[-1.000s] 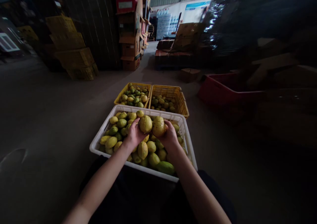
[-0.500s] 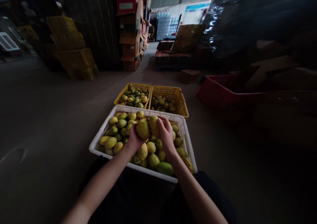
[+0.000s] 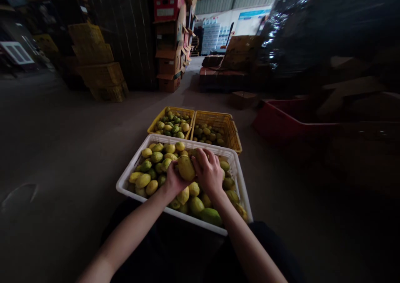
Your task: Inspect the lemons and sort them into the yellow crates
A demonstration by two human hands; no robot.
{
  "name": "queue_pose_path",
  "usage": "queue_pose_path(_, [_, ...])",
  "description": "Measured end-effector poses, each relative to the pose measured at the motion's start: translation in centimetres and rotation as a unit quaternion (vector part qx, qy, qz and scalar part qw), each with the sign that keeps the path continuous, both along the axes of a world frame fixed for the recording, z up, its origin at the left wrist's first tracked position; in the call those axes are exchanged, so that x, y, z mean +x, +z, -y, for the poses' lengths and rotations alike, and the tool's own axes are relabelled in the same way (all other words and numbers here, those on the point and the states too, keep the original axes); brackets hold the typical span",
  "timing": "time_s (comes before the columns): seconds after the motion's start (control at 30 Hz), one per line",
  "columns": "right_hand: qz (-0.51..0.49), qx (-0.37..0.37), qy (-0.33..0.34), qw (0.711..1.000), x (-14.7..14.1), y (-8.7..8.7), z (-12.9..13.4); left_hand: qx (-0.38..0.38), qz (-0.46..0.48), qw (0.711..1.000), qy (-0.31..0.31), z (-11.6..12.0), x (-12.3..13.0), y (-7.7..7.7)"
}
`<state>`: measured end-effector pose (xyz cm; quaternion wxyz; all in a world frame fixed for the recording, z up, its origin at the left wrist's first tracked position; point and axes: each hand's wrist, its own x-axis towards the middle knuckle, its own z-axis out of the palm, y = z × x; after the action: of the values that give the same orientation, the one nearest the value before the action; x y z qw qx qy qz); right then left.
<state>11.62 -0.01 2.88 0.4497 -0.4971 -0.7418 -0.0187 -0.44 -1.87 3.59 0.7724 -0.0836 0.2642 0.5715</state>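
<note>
Above the white crate [image 3: 134, 193], my left hand [image 3: 175, 179] is closed around a plump yellow-green oval fruit [image 3: 186, 168], cupping it from below and the left. My right hand [image 3: 208, 171] is curled right beside that fruit, with its thumb side close to it. A second yellow-green fruit [image 3: 193, 152] shows only in part behind the right fingers, which are wrapped over it. Under both hands the crate is filled with similar fruit, yellow to green, and a longer green one [image 3: 211, 216] lies at the near edge.
Beyond the white crate stand two yellow crates, the left one [image 3: 150, 128] fuller of fruit than the right one [image 3: 233, 133]. A red bin [image 3: 281, 118] is on the right. Stacked yellow crates [image 3: 100, 72] and cardboard boxes [image 3: 168, 66] rise farther back.
My right hand has turned over and its fingers now cover most of its fruit. It has come closer to the left hand's fruit. The view has shifted slightly.
</note>
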Motion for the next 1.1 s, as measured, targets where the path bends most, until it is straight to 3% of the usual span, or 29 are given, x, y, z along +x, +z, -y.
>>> queue_pose_path(0.37, [0.097,0.004,0.139,0.986,-0.6,-0.8,0.9,0.08,-0.007,0.997,0.014,1.2,-2.4,-2.0])
queue_pose_path(0.7, [0.135,0.032,0.133,0.981,-1.2,-1.1,2.4,0.057,-0.048,0.995,0.069,1.4,-1.3,-1.5])
queue_pose_path(1.1, [0.104,0.143,0.109,0.978,-1.3,-0.9,3.1,0.101,-0.077,0.988,0.085,0.8,0.3,-1.3])
